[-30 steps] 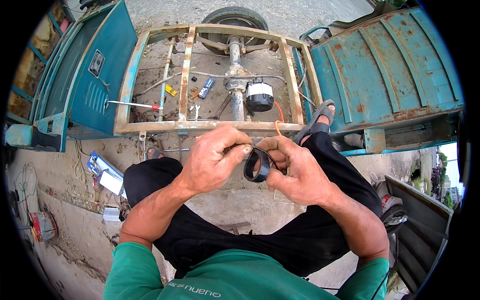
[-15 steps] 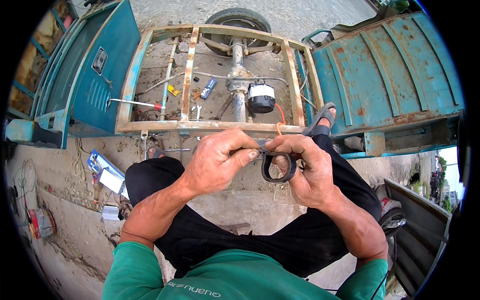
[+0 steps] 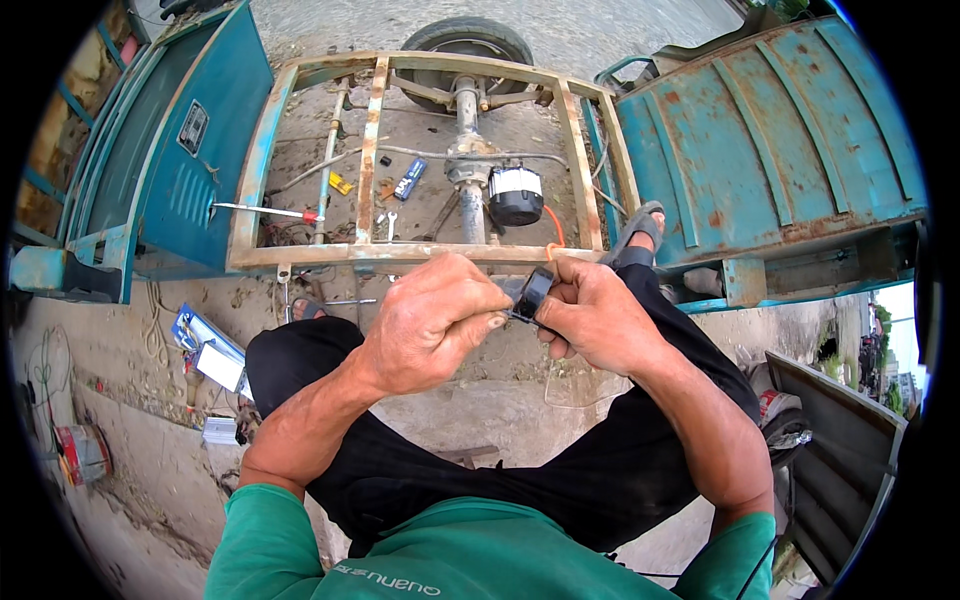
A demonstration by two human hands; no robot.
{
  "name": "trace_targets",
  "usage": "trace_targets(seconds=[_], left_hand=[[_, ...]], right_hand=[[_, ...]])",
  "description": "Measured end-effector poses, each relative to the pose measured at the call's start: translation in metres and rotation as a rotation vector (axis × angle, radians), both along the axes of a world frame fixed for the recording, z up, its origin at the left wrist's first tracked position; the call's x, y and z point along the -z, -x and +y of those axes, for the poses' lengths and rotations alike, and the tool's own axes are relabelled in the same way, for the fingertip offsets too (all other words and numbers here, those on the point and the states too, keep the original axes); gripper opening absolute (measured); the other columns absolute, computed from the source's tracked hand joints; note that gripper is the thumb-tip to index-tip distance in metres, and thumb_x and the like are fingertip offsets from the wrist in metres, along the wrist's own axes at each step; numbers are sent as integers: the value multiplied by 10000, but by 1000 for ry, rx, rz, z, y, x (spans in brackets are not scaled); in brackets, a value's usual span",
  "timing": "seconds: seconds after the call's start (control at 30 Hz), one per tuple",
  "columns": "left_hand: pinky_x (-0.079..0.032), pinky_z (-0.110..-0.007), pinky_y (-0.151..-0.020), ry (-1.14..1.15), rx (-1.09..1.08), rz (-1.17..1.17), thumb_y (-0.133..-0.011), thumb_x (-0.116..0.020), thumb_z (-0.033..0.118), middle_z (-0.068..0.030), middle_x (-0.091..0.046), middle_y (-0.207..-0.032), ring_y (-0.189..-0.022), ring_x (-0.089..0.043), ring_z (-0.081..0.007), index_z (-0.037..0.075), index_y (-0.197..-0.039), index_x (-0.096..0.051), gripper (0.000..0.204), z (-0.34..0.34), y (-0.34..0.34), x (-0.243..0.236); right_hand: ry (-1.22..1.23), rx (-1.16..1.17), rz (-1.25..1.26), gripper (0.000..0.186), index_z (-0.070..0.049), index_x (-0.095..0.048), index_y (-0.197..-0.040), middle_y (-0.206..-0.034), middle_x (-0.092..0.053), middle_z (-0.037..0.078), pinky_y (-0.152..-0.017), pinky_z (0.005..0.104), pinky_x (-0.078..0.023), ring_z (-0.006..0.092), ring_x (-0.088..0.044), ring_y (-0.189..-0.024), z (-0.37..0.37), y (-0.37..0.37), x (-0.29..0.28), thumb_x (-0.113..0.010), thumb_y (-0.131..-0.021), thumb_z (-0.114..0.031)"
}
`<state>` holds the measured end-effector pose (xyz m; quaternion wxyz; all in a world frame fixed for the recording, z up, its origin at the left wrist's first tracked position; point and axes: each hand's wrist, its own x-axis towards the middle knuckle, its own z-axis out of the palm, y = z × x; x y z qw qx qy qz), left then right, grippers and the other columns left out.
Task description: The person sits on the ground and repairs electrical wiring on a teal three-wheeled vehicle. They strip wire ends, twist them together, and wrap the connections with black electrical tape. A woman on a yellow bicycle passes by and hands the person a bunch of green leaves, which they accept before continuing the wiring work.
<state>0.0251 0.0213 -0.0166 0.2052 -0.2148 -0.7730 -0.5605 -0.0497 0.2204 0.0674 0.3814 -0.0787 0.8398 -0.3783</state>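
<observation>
My right hand (image 3: pixel 608 318) holds a roll of black tape (image 3: pixel 534 294) between thumb and fingers, its ring turned nearly edge-on. Close against it, my left hand (image 3: pixel 428 325) pinches a thin dark strip at its fingertips; whether this is the tape's free end or a wire I cannot tell. Both hands are above the ground between my knees, just on the near side of a rusty metal frame (image 3: pixel 420 254). An orange cable (image 3: pixel 557 232) runs from a black-and-white motor (image 3: pixel 515 200) toward my right hand, which hides its near end.
Inside the frame lie an axle (image 3: pixel 468 135), a blue box (image 3: pixel 409 179), a yellow item (image 3: pixel 340 184) and a wrench (image 3: pixel 391 226). A red-handled screwdriver (image 3: pixel 308 216) spans the left side. Teal metal bodies (image 3: pixel 770 140) stand on both sides. A wheel (image 3: pixel 468 50) is beyond.
The tape roll has turned from showing its open ring to nearly edge-on, and my right fingers have shifted around it. My left hand keeps its pinch in almost the same place.
</observation>
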Motion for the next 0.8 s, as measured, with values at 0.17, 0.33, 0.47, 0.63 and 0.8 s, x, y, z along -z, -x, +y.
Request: trace_targets(seconds=[0.17,0.33,0.47,0.63,0.8], left_hand=[[-506,-378,-720,-86,15,-104,-835,-714,11,-108,-652,-862,-794,-633,-254,6,-968,-694,135,1,2,-1],[-484,-358,-720,-139,40,-231,-909,-679,100,-95,-625,-856,-779,-592,-207,-4,-963,-667,118,-6,4,6],[-482,-346,-706,-195,43,-235,-928,-675,103,-81,-624,-869,-777,-585,-188,-5,-966,-658,116,-3,5,8],[-518,-334,-746,-227,42,-304,-902,-695,61,-93,-653,-904,-819,-633,-192,-10,-1023,-684,141,4,1,6],[-531,-330,-754,-141,57,-226,-882,-696,31,-91,-665,-895,-814,-651,-198,-7,-1045,-701,167,2,3,6]], right_hand=[[163,50,228,347,71,-576,-1208,-946,-678,149,-619,300,-521,144,-673,-652,7,-9,12,-651,-916,-103],[275,-128,655,411,29,-575,-1267,-1166,-610,182,-654,313,-549,181,-684,-715,11,-20,8,-691,-895,-104],[245,-346,766,436,-10,-609,-1237,-1174,-610,149,-652,323,-567,220,-669,-754,8,-22,18,-764,-841,-109],[132,-290,610,465,-5,-614,-1221,-1096,-652,131,-645,333,-561,219,-678,-761,9,-22,8,-791,-811,-136],[147,-226,426,521,19,-567,-1240,-1061,-715,154,-657,356,-553,200,-679,-687,10,-22,6,-791,-806,-162]])
